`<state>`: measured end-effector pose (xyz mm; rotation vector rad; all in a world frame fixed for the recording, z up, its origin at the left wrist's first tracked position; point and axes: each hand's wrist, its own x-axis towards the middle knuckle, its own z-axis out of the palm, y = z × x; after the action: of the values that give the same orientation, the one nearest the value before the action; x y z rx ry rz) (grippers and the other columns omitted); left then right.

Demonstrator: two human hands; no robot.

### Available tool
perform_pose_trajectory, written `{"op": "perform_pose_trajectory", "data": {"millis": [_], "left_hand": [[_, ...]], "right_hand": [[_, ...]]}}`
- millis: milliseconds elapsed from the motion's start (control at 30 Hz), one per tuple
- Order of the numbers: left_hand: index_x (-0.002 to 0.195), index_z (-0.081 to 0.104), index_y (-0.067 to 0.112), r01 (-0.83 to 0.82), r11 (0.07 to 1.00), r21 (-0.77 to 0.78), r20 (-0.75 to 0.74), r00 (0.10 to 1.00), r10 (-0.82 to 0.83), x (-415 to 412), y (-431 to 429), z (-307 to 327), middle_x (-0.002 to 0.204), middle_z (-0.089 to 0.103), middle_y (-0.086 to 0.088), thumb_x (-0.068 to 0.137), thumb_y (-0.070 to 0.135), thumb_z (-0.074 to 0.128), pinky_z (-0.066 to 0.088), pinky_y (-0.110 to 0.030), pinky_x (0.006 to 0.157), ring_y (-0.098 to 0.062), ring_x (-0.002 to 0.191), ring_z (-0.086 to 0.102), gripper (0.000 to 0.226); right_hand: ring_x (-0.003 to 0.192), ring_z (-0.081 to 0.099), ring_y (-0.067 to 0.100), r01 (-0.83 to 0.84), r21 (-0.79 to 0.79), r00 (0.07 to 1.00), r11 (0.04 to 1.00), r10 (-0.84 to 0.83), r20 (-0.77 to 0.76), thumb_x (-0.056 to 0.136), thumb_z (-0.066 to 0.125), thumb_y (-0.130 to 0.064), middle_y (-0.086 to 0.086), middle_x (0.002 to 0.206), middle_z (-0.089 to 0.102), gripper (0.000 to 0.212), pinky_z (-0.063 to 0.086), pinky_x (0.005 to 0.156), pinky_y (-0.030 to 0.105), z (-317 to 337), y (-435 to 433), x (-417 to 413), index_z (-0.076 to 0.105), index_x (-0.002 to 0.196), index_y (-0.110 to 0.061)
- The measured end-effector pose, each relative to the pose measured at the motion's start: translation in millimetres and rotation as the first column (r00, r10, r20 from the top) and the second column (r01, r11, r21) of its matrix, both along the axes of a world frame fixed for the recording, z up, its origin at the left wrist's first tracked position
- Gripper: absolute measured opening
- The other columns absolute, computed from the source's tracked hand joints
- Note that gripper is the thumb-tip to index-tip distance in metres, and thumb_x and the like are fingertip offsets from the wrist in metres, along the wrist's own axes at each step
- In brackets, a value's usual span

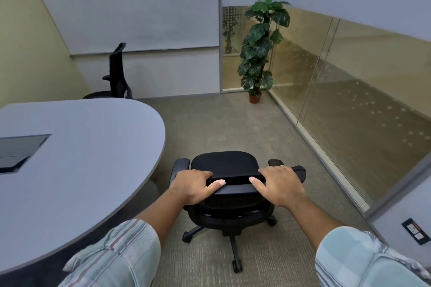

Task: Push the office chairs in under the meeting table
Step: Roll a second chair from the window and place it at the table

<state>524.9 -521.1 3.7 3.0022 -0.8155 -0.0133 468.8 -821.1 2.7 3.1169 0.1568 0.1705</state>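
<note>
A black office chair point(224, 165) on castors stands on the carpet right below me, just off the rounded end of the grey meeting table point(98, 147). Its seat is clear of the table edge. My left hand point(194, 185) grips the top of the chair's backrest on the left. My right hand point(281, 185) grips the same top edge on the right. A second black office chair point(116, 72) stands at the far side of the table, its seat close to the table edge.
A potted plant point(258, 49) stands in the far corner by the glass partition point(349, 91) that runs along the right. A dark cable hatch point(18, 149) is set in the tabletop. Carpeted floor point(221, 123) stretches ahead of the chair. A wall socket point(415, 230) sits low at right.
</note>
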Motion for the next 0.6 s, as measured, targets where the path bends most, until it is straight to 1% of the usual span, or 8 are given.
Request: {"op": "perform_pose_trajectory", "data": {"millis": [67,200,300,400,433,500,533,600], "left_hand": [[0.151,0.062,0.030,-0.012,1.000,-0.016,0.005,1.000,0.012,-7,7,1,0.134,0.077,0.005,0.097,0.092,0.010,0.054,-0.041,0.089,-0.021,0.124,0.070,0.098],[0.146,0.066,0.031,-0.026,0.999,-0.040,0.024,0.999,0.027,-6,22,0,0.131,0.077,0.007,0.098,0.093,0.012,0.049,-0.038,0.078,-0.021,0.121,0.071,0.095],[0.135,0.071,0.033,-0.039,0.998,-0.052,0.016,0.999,0.040,-1,30,1,0.120,0.079,0.007,0.097,0.094,0.010,0.056,-0.039,0.079,-0.019,0.111,0.073,0.094],[0.125,0.073,0.031,-0.059,0.997,-0.052,-0.006,0.998,0.058,6,35,3,0.112,0.079,0.006,0.090,0.099,0.002,0.061,-0.045,0.083,-0.019,0.102,0.073,0.104],[0.125,0.073,0.031,-0.067,0.996,-0.052,-0.013,0.998,0.066,9,37,4,0.112,0.079,0.006,0.087,0.100,-0.001,0.061,-0.046,0.084,-0.018,0.101,0.073,0.108],[0.128,0.072,0.032,-0.088,0.995,-0.057,-0.034,0.996,0.086,16,40,6,0.111,0.079,0.006,0.085,0.101,-0.002,0.061,-0.047,0.085,-0.018,0.100,0.072,0.110],[0.130,0.072,0.033,-0.097,0.994,-0.056,-0.043,0.995,0.095,18,41,7,0.110,0.079,0.007,0.086,0.100,-0.001,0.061,-0.047,0.086,-0.017,0.099,0.072,0.109],[0.137,0.070,0.034,-0.117,0.992,-0.045,-0.047,0.992,0.115,25,43,9,0.114,0.079,0.007,0.090,0.097,0.003,0.061,-0.045,0.088,-0.017,0.102,0.072,0.103]], "right_hand": [[0.106,0.071,0.022,-0.015,0.001,1.000,1.000,0.015,0.004,0.095,0.010,-0.080,-0.004,0.106,0.078,0.092,0.048,0.108,0.047,2,7,-3,0.076,0.124,-0.023],[0.106,0.071,0.023,-0.035,-0.007,0.999,0.999,0.035,0.009,0.095,0.008,-0.080,-0.003,0.110,0.079,0.093,0.048,0.109,0.048,4,21,0,0.075,0.126,-0.023],[0.100,0.072,0.024,-0.053,-0.019,0.999,0.998,0.053,0.011,0.097,0.009,-0.079,-0.003,0.103,0.078,0.090,0.050,0.104,0.048,5,28,9,0.075,0.119,-0.022],[0.094,0.071,0.026,-0.073,-0.017,0.997,0.997,0.074,0.015,0.103,0.021,-0.076,-0.003,0.096,0.076,0.077,0.050,0.101,0.049,4,33,22,0.074,0.109,-0.022],[0.091,0.070,0.026,-0.083,-0.016,0.996,0.996,0.083,0.017,0.104,0.025,-0.075,-0.002,0.092,0.074,0.072,0.051,0.100,0.049,4,35,27,0.073,0.104,-0.022],[0.086,0.069,0.026,-0.097,-0.020,0.995,0.995,0.098,0.021,0.104,0.025,-0.075,-0.003,0.085,0.071,0.070,0.052,0.097,0.049,4,38,39,0.070,0.095,-0.022],[0.086,0.069,0.026,-0.104,-0.019,0.994,0.994,0.104,0.019,0.103,0.024,-0.076,-0.003,0.085,0.071,0.071,0.052,0.097,0.049,4,39,45,0.070,0.095,-0.023],[0.091,0.071,0.026,-0.123,-0.013,0.992,0.992,0.124,0.024,0.102,0.021,-0.078,-0.002,0.091,0.075,0.077,0.052,0.097,0.048,2,41,59,0.074,0.105,-0.023]]}}
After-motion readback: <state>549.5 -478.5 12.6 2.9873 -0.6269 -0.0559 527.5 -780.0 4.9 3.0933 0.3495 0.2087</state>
